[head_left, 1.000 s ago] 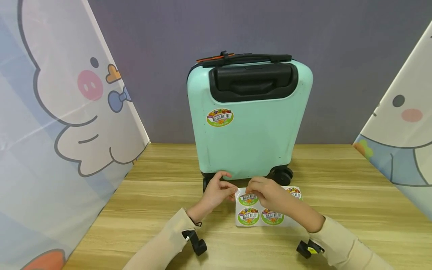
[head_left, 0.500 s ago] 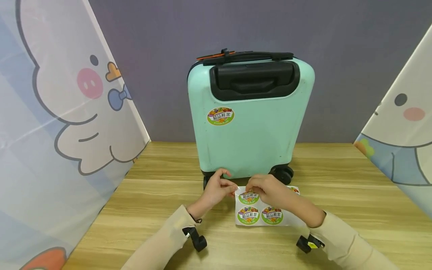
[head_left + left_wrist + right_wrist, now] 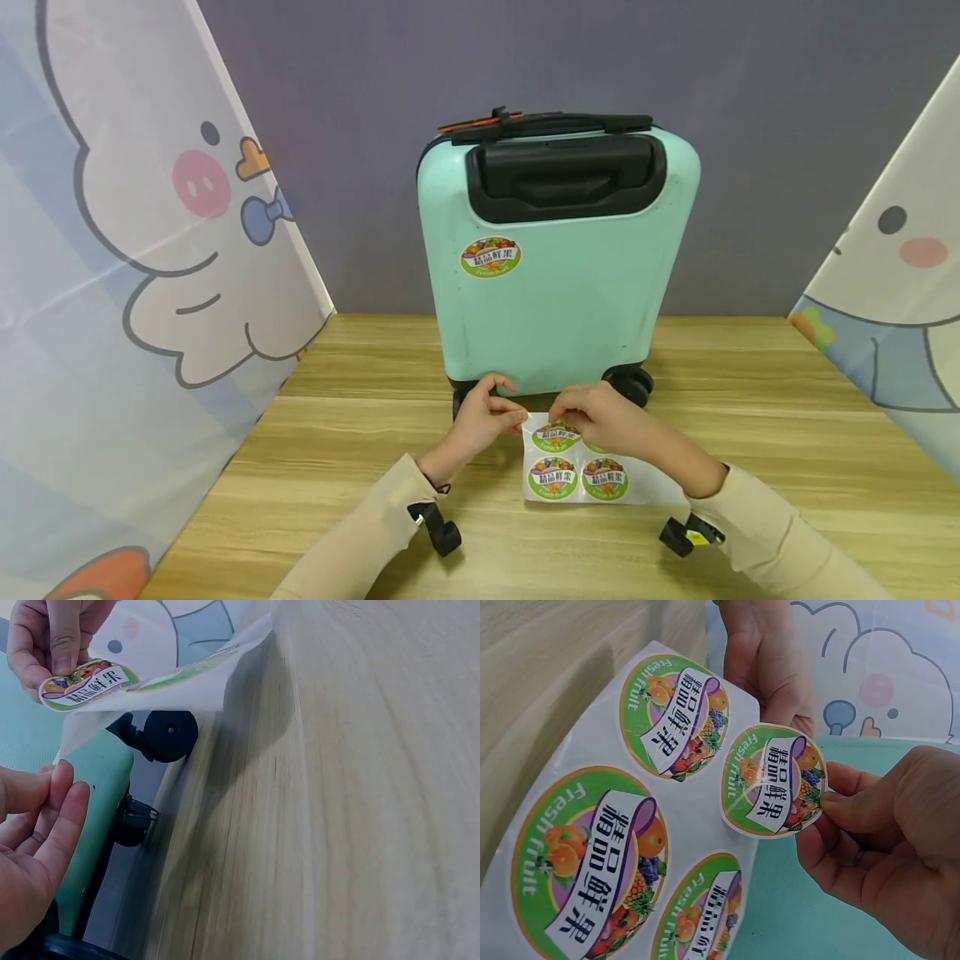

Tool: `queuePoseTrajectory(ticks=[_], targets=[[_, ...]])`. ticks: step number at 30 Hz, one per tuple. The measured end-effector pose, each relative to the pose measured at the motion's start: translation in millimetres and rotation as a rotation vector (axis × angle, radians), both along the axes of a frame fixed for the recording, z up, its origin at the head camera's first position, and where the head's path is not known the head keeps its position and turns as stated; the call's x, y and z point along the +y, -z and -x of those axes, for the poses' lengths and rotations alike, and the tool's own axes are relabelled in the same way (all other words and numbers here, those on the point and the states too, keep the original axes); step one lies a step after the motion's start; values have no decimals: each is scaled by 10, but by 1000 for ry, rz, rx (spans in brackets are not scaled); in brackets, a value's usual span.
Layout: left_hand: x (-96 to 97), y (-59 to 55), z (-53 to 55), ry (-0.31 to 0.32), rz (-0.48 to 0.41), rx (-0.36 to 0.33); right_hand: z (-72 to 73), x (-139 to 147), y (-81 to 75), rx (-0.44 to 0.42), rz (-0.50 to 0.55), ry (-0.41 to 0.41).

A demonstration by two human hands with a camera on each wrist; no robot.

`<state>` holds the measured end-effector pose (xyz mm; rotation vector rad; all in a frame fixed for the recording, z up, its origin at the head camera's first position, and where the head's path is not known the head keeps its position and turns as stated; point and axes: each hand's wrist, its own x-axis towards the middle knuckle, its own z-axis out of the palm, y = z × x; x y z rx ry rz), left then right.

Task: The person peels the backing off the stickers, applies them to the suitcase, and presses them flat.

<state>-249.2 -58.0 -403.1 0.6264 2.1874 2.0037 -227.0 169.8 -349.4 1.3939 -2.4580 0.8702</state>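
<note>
A white sheet of oval fruit stickers (image 3: 652, 485) is held up at the foot of a mint-green suitcase (image 3: 558, 308). My left hand (image 3: 482, 421) pinches the sheet's upper left corner between thumb and fingers. With thumb and fingertips, my right hand (image 3: 603, 419) pinches the edge of one oval sticker (image 3: 772, 780). That sticker's pinched edge stands off the backing and overhangs the sheet's rim in the right wrist view; whether its far end still adheres is hard to tell. In the head view my right hand and forearm hide part of the sheet.
Another oval fruit sticker (image 3: 491, 257) is on the suitcase's upper left. The suitcase stands upright on black wheels (image 3: 630, 385) on a wood-grain table (image 3: 360, 467), before a grey wall (image 3: 315, 125). Cartoon-printed cloths (image 3: 180, 300) flank both sides.
The sticker in my right hand has lifted and shifted slightly to the right, along with that hand. My left hand keeps its pinch on the corner, nearly still.
</note>
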Motion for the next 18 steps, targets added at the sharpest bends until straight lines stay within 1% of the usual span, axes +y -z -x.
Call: queuePoseTrajectory(ticks=[5, 13, 18], targets=[[-4, 13, 6, -3, -5, 2, -8, 8, -35, -52, 5, 10], [-13, 62, 11, -30, 17, 24, 8, 26, -33, -37, 4, 35], [-9, 71, -1, -30, 22, 24, 14, 24, -34, -50, 6, 36]])
